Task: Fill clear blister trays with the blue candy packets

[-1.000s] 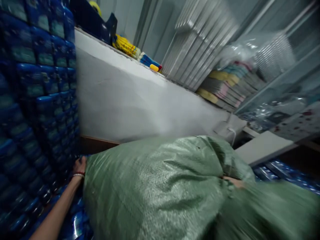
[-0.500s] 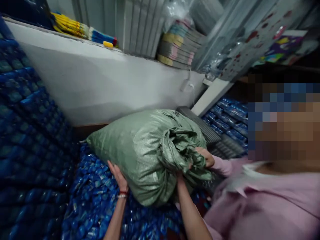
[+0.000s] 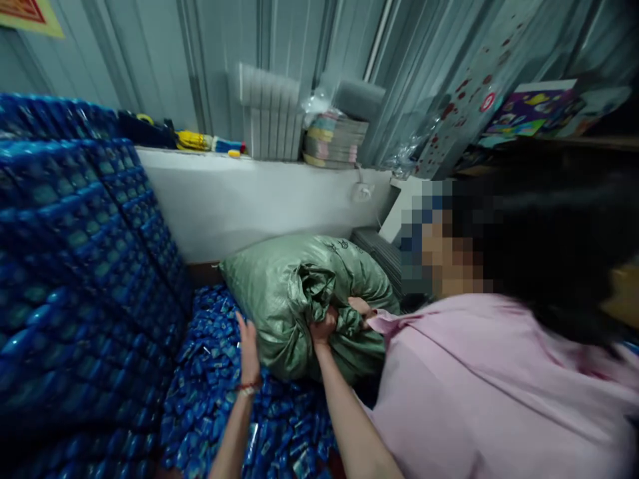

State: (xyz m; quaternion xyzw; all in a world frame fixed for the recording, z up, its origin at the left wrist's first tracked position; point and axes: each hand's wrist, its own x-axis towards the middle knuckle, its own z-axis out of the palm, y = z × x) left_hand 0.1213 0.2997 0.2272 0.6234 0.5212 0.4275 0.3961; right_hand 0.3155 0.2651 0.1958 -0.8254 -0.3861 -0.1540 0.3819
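Note:
A big, full green woven sack (image 3: 279,279) lies on a heap of small blue packets (image 3: 214,352) against the white low wall. My left hand (image 3: 248,346), with a red and white bracelet at the wrist, is raised at the sack's left side, its fingers apart and holding nothing. My right hand (image 3: 324,326) is closed on the sack's gathered, crumpled mouth. Just right of it, another person's hand (image 3: 360,309) grips the same bunched cloth.
Stacked blue packs (image 3: 90,266) rise on the left. A person in a pink top (image 3: 469,392) leans in close on the right. A ledge (image 3: 200,166) behind carries yellow gloves, grey panels and a stack of booklets (image 3: 334,140).
The view has tilted up and shifted. My left hand has come off the sack's side. My right hand now shows on the sack's mouth, and the person has leaned further in.

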